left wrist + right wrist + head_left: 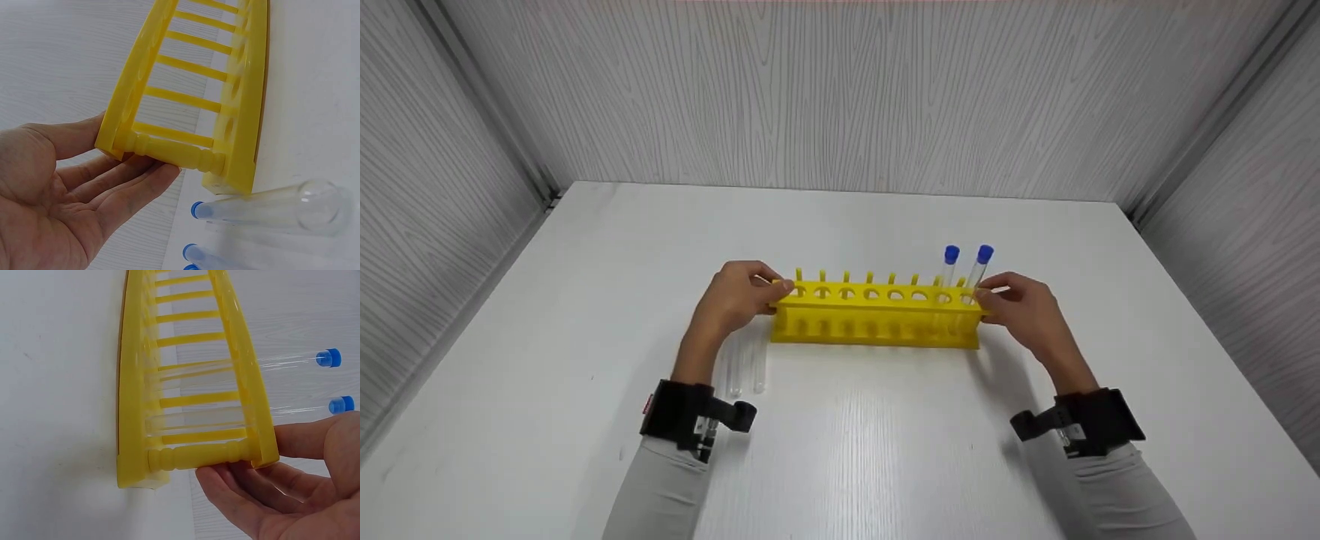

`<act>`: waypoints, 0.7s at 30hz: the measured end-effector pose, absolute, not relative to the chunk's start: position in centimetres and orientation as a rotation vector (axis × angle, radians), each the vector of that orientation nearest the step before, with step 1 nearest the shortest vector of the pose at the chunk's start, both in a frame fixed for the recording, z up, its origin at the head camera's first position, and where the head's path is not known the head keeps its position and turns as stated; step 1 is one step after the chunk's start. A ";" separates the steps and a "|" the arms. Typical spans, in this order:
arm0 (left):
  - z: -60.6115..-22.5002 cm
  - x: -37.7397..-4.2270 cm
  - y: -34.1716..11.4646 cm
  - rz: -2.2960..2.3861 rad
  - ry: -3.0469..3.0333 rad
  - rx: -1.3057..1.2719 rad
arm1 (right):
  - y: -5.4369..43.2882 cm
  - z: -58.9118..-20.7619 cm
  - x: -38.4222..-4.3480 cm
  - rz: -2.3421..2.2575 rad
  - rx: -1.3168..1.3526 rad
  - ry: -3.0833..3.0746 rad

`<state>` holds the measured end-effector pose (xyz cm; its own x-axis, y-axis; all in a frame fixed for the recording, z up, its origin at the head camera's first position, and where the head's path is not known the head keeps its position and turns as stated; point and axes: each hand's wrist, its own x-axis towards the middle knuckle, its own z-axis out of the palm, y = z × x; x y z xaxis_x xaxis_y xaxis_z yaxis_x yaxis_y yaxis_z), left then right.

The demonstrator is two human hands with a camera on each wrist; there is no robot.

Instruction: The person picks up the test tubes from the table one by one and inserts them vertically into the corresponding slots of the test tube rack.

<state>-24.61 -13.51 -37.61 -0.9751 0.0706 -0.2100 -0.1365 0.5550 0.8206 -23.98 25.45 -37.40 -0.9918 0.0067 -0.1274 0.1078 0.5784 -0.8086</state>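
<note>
Both hands hold a yellow test tube rack (877, 330) by its two ends. My left hand (741, 296) grips the left end, thumb on the top plate and fingers beneath it by the end post. At the opposite end my right hand (1020, 311) pinches the top plate the same way. Two clear test tubes with blue caps (341, 405) stand in the rack's rightmost holes, leaning slightly. Other clear test tubes (264, 208) with blue caps lie on the table beside the rack's left end, partly hidden by the left arm in the head view.
The white table (855, 435) runs back to a wood-grain panel (840, 97), with side panels at left and right. Each wrist carries a black camera mount (682, 412). Upright pegs (870, 277) line the rack's rear edge.
</note>
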 end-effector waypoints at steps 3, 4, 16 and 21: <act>-37.6 -24.6 -13.5 1.379 2.568 -0.061 | 25.5 -37.4 -24.0 -1.382 0.098 2.692; -37.6 -24.6 -13.5 1.377 2.566 -0.064 | 25.5 -37.4 -24.0 -1.379 0.095 2.694; -37.5 -24.6 -13.4 1.387 2.553 -0.071 | 25.6 -37.4 -23.9 -1.378 0.072 2.700; -37.5 -24.6 -13.5 1.380 2.557 -0.077 | 25.6 -37.4 -24.0 -1.374 0.066 2.701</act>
